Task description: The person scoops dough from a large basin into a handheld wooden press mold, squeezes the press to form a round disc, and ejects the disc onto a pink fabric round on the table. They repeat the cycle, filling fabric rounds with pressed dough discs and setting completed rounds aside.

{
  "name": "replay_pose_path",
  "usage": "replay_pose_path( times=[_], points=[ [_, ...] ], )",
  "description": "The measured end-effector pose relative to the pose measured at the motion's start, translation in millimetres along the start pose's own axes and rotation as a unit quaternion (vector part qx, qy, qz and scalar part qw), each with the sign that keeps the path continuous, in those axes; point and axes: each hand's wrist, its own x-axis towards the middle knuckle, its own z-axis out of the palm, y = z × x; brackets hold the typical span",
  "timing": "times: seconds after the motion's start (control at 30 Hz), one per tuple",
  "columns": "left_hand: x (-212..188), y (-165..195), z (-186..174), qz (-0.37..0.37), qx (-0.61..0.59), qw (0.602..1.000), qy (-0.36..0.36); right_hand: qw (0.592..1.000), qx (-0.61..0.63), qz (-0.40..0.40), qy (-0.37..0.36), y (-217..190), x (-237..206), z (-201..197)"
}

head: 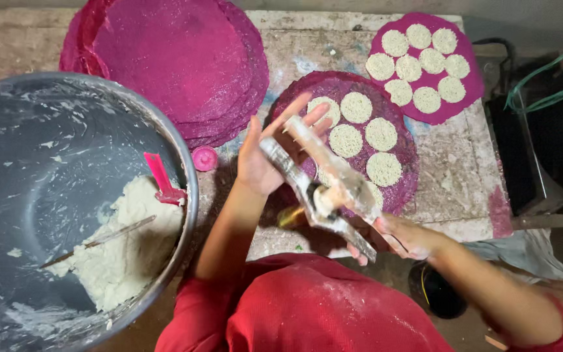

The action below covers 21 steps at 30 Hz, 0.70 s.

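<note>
A person in a red garment works a hand-held metal dough press [324, 186] above the near edge of a flour-dusted table [454, 173]. The right hand [402, 236] is wrapped around the ends of the press's two long handles, fingers curled and pressed together on them. The left hand [275, 150] is raised at the press's far end, palm against the metal, fingers straight and slightly spread, with the fingertips reaching over the rim of the mat behind.

Under the press, a round magenta woven mat [405, 146] lies at the middle of the table and carries several pale discs of fine noodle strands [356, 107]. A second mat [467, 65] at the table's far right corner is filled with more such discs [418, 65]. A stack of bare magenta mats [177, 62] covers the far left corner, and a small pink cap [204, 158] sits just beside it.

At the table's left edge stands a large metal basin [40, 150] smeared with flour, holding a mound of white dough [125, 248]. A pink scraper [163, 179] is stuck upright in the dough and a thin metal rod [99, 240] lies across it. A dark round container [434, 292] stands low by the person's right forearm.
</note>
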Motion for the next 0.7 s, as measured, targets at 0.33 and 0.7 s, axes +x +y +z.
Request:
replay_pose_path(
  times=[0.33,0.7],
  points=[
    [55.0,-19.9,-54.5,0.145,-0.182,0.972,0.032,0.929,-0.304,0.179,0.113,-108.3,29.9,-46.0],
    [39.0,-5.5,-99.2,0.193,-0.205,0.96,0.005,0.915,-0.344,0.124,0.169,-108.8,79.6,-13.8]
  ],
)
